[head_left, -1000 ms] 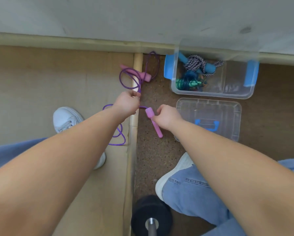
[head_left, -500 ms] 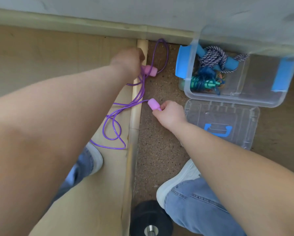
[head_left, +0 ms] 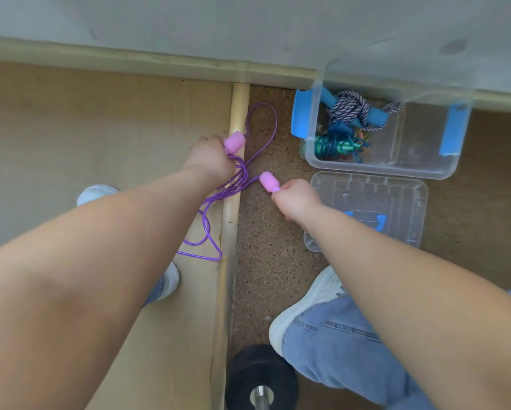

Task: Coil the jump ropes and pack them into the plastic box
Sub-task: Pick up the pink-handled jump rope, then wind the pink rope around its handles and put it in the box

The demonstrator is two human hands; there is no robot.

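My left hand (head_left: 208,159) grips one pink handle (head_left: 234,142) of the purple jump rope (head_left: 236,180) together with a few strands of its cord. My right hand (head_left: 297,199) grips the other pink handle (head_left: 268,181). The cord loops up toward the wall and trails down to the floor by my left shoe. The clear plastic box (head_left: 426,161) with blue latches stands open at the upper right, holding a coiled striped rope with blue handles (head_left: 352,109) and a green and blue bundle (head_left: 335,145). Its clear lid (head_left: 396,190) lies in front of it.
A wooden strip (head_left: 232,202) runs between the smooth floor on the left and the cork floor on the right. A black dumbbell (head_left: 260,380) lies at the bottom centre. My white shoes (head_left: 304,312) and jeans fill the lower frame. A wall runs along the top.
My left hand has pulled back from the wall with the far pink handle in it, gathering cord strands. My right hand kept hold of its handle, about where it was.
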